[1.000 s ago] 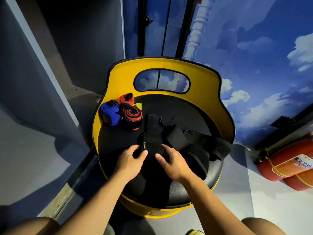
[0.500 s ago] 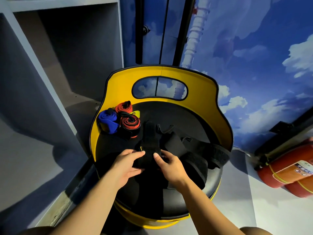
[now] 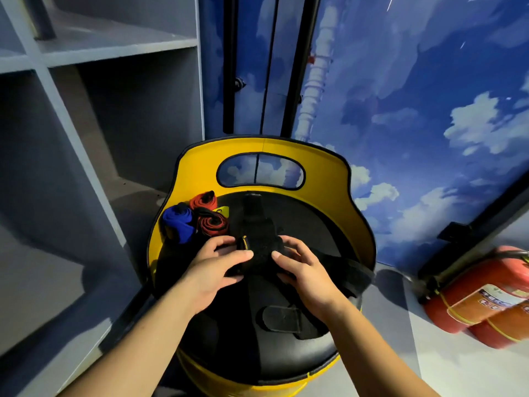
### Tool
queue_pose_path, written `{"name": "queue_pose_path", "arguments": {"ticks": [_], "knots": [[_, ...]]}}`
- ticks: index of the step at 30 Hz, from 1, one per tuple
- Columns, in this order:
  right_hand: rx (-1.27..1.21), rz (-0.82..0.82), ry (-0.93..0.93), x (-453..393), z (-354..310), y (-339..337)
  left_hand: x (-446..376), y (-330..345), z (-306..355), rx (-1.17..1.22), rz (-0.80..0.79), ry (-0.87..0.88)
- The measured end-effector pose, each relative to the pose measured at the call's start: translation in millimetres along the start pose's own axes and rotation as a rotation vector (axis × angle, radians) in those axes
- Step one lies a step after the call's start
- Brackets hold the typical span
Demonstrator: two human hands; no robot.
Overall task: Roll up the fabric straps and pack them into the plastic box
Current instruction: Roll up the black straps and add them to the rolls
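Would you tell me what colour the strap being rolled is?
Black, with a small yellow tag; the black strap shows in the head view.

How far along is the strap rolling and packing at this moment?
Done: a blue roll and two red-and-black rolls sit at the seat's back left. In hand: left hand and right hand grip a black strap. Left: more black straps; no plastic box visible.

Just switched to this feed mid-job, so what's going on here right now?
A person is rolling a black strap on a yellow-backed seat, the left hand and right hand both gripping it. Three finished rolls sit at the seat's back left: a blue roll and two red rolls. More black straps lie loose. No plastic box is in view.
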State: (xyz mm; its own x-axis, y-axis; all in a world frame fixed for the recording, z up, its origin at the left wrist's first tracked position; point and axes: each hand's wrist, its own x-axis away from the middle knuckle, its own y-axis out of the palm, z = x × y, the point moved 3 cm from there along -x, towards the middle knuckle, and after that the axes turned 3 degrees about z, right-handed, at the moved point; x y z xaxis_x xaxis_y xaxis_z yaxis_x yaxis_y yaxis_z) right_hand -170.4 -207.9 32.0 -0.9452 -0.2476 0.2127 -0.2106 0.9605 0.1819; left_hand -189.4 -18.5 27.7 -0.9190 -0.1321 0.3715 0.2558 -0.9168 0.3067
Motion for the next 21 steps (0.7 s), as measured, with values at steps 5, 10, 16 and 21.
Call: {"name": "queue_pose_path", "arguments": {"ticks": [5,10,16,21], "knots": [[0.005,0.023,-0.071,-12.0,-10.7,-12.0,-2.4,10.3,20.9,-0.058,-0.127,0.055],[0.063,-0.017,-0.023,-14.6,-6.3,-16.3,-10.7,6.7,12.9,-0.088,-0.176,0.028],[0.036,-0.031,0.005,-21.9,-13.2,-17.2,-21.6,7.7,11.9,-0.046,-0.174,-0.028],[-0.039,-0.135,0.004,-27.4,-13.6,-13.2,-26.8,3.6,18.1,-0.076,-0.280,-0.055]]}}
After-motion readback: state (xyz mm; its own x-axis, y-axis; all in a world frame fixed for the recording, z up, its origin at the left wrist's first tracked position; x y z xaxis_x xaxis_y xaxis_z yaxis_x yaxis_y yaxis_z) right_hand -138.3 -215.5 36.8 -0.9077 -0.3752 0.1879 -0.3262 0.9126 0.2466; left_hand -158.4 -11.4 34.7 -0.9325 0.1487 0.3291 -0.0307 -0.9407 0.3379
